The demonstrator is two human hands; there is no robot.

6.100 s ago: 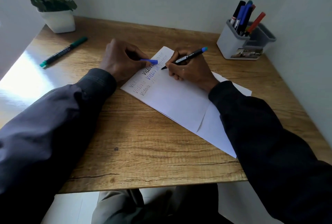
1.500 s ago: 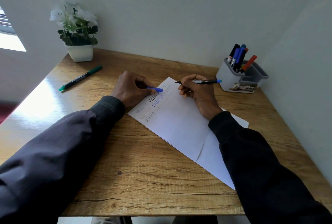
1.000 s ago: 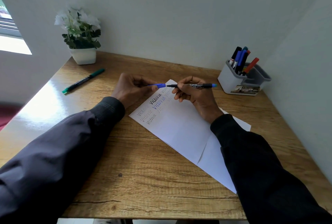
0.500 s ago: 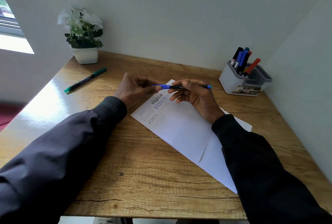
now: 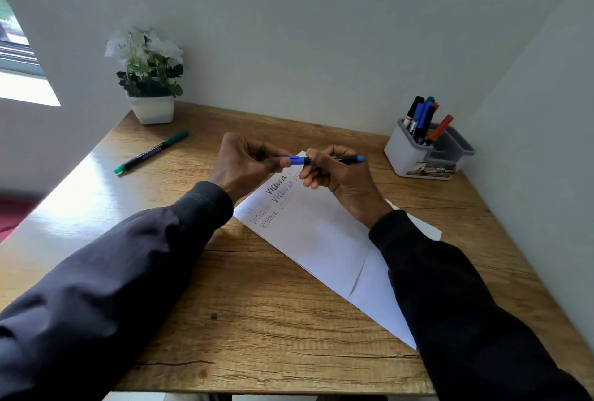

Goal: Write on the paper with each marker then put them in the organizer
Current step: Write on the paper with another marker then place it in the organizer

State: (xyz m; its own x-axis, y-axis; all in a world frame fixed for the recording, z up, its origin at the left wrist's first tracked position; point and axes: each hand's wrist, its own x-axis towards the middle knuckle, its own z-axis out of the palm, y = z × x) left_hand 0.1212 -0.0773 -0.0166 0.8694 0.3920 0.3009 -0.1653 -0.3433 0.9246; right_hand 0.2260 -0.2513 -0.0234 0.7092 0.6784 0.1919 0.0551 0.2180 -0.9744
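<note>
As the left hand [image 5: 238, 162] pinches the blue cap [image 5: 297, 160] onto the marker [image 5: 348, 159], gripped by the right hand [image 5: 337, 175] over the paper [image 5: 321, 240] at twelve o'clock, keep both aligned and press home. The organizer [image 5: 405, 156] waits at two o'clock.

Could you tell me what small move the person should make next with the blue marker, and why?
Probably press the blue cap fully home onto the marker. The left hand pinches the cap at the marker's tip while the right hand grips the barrel above the paper, and whether it is seated cannot be told. Capped, it can go to the organizer.
</note>
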